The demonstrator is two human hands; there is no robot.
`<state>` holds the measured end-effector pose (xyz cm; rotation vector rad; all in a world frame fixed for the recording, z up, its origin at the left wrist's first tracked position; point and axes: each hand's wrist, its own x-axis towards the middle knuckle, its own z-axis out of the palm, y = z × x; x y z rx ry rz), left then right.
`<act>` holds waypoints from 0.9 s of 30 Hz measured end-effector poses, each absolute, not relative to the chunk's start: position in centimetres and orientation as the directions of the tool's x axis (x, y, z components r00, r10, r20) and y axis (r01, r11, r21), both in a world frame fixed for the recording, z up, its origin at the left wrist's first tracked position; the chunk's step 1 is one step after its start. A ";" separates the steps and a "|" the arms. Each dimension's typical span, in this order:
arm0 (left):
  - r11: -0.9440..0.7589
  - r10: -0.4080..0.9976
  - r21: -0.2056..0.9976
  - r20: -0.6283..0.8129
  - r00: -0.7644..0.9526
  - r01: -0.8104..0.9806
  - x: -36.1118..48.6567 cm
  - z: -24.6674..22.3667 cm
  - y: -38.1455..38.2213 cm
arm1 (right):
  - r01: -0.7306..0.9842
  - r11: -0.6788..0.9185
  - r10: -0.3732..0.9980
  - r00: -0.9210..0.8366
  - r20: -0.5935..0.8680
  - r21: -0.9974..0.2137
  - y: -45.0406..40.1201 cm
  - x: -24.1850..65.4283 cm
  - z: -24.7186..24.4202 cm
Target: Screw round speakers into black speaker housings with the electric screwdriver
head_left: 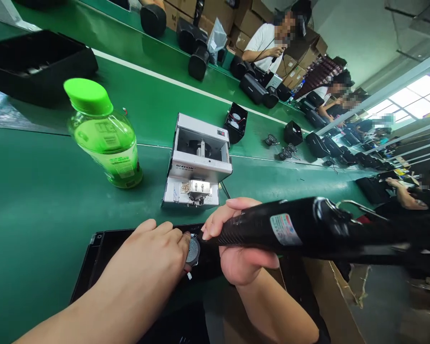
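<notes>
My right hand (238,239) is wrapped round a black electric screwdriver (261,228), held nearly level with its tip pointing left. That tip reaches the edge of a small round speaker driver (192,251), grey in the middle. My left hand (157,251) has its fingers curled down against the driver's left side; their tips are hidden. A small white connector (189,275) shows just below the driver. Under both hands lies a black speaker housing (109,246), partly covered by my left forearm.
Behind the hands stands a white screw feeder (200,165), with a green-capped bottle (109,143) to its left. A black box (39,67) sits at far left. Further back are an open speaker box (235,123), loose speaker drivers (286,152) and a seated co-worker (268,45).
</notes>
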<state>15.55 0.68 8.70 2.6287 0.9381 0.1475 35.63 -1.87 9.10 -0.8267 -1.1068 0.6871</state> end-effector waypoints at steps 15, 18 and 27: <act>-0.718 0.597 0.339 -0.148 0.788 0.608 15.5 8.8 0.4 | -0.010 0.623 0.762 0.233 0.604 -0.782 5.3 34.4 17.3; -0.715 0.604 0.372 -0.098 0.791 0.592 15.5 8.4 0.4 | -0.022 0.582 0.799 0.203 0.566 -0.813 5.7 34.5 16.5; -0.685 0.615 0.412 -0.116 0.780 0.602 15.0 8.8 0.6 | -0.070 0.527 0.826 0.277 0.491 -0.847 0.8 35.4 17.6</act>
